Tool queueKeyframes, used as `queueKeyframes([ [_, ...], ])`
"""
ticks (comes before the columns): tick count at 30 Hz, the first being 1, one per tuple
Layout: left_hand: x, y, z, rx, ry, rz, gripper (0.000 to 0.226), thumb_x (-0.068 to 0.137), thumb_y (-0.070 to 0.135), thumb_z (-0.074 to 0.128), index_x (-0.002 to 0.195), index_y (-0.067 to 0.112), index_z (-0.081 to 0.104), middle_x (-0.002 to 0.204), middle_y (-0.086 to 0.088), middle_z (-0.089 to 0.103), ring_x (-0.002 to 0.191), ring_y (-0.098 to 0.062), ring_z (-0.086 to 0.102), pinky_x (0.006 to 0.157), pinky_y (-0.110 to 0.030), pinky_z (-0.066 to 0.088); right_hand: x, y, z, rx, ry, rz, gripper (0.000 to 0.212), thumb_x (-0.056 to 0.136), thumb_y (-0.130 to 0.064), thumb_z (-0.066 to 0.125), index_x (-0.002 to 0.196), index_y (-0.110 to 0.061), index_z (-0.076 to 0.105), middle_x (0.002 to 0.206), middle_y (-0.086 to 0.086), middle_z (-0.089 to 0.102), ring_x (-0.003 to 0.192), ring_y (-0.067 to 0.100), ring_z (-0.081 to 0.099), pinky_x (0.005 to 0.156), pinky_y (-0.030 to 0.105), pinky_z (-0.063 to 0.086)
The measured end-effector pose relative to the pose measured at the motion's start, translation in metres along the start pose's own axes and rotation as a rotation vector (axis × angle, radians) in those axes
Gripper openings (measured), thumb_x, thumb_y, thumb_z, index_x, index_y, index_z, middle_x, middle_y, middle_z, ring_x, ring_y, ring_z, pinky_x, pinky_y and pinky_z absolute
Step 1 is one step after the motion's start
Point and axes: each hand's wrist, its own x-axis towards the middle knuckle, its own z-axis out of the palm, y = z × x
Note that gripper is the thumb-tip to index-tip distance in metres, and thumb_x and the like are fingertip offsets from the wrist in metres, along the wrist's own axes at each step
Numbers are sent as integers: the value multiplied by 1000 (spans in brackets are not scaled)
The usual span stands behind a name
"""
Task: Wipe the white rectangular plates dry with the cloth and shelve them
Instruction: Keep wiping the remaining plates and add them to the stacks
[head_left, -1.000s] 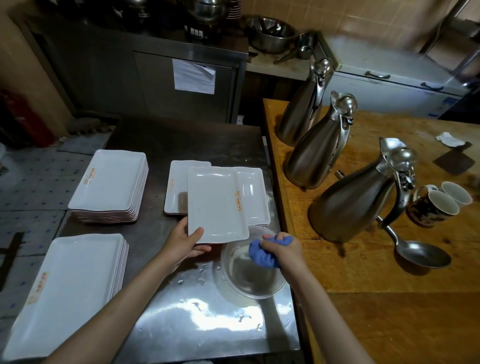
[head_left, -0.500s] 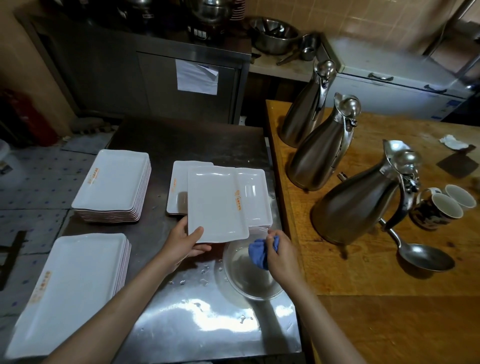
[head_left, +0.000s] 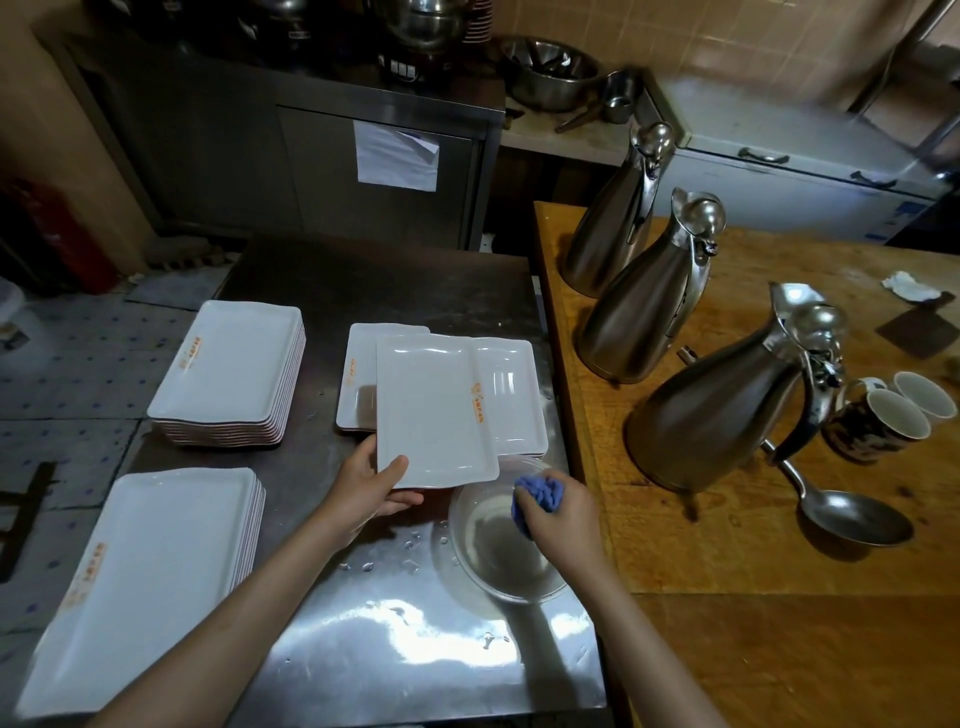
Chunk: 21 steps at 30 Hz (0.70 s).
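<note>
My left hand (head_left: 366, 488) grips the near left corner of a white rectangular plate (head_left: 434, 410), thumb on top, holding it above two more white plates (head_left: 511, 395) on the steel table (head_left: 395, 639). My right hand (head_left: 558, 512) holds a bunched blue cloth (head_left: 535, 493) over a clear glass bowl (head_left: 498, 551) just right of the held plate. Two stacks of white plates stand to the left, a far stack (head_left: 228, 371) and a near stack (head_left: 140, 577).
Three steel jugs (head_left: 711, 410) stand on the wooden table (head_left: 779, 597) to the right, with two mugs (head_left: 883, 421) and a metal ladle (head_left: 852, 514). Water drops lie on the steel near the bowl. A steel cabinet (head_left: 311, 156) stands behind.
My right hand with the blue cloth has shifted slightly over the glass bowl. My left hand and its plate have hardly moved.
</note>
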Motion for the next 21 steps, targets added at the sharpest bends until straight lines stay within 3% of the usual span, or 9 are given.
queueKeyframes([
  [3,-1,1,0,1,-1,1,29,97,14,52,123,25,45,106,0,66,61,-21,70,75,-36,57,2,2,5,-26,15,-29,7,87,-16,62,88,-21,56,85,-12,57,80,3,55,72,16,42],
  [4,-1,2,1,2,0,0,29,97,15,52,124,25,45,106,0,66,61,-21,70,73,-35,58,3,4,6,14,6,-10,10,87,-15,62,95,-19,59,90,-9,60,85,4,57,78,19,45],
  [6,-1,2,0,-1,1,-1,31,97,14,52,125,24,45,109,-3,65,62,-22,70,68,-31,59,4,7,7,118,-18,61,14,85,-10,64,92,-20,58,85,-4,62,81,9,60,74,24,48],
  [9,-2,2,-1,-10,3,-1,31,97,13,52,126,22,44,110,-4,65,61,-22,70,65,-29,60,2,10,7,182,-28,48,34,84,1,62,95,-31,60,89,-8,65,86,7,63,77,21,51],
  [11,-2,3,-2,-9,2,3,30,97,12,51,125,22,44,108,-3,65,60,-22,70,66,-29,59,0,10,10,133,-10,30,32,85,-4,63,84,-36,62,80,-14,65,80,3,63,73,18,49],
  [13,-3,3,-2,-6,6,2,30,97,12,51,124,22,45,108,-2,65,60,-22,70,67,-30,59,-2,8,13,98,25,50,22,84,-24,67,66,-32,57,60,-11,59,62,3,58,59,17,46],
  [17,-3,4,-2,12,6,4,28,97,13,51,123,24,45,110,-3,64,62,-22,70,71,-33,59,-4,5,17,104,50,93,57,76,-62,43,57,-9,43,53,12,48,50,18,45,53,34,39],
  [19,-3,5,-1,18,8,5,28,98,14,51,123,25,45,109,-2,65,63,-22,70,75,-36,58,-4,5,18,32,55,88,55,79,-61,32,56,-12,40,54,8,45,51,15,43,53,32,35],
  [21,-3,5,0,22,9,5,29,97,14,52,123,25,45,108,-2,65,64,-23,70,76,-38,58,-2,6,18,-36,54,86,49,87,-51,38,54,-15,37,51,3,42,50,14,41,52,32,32],
])
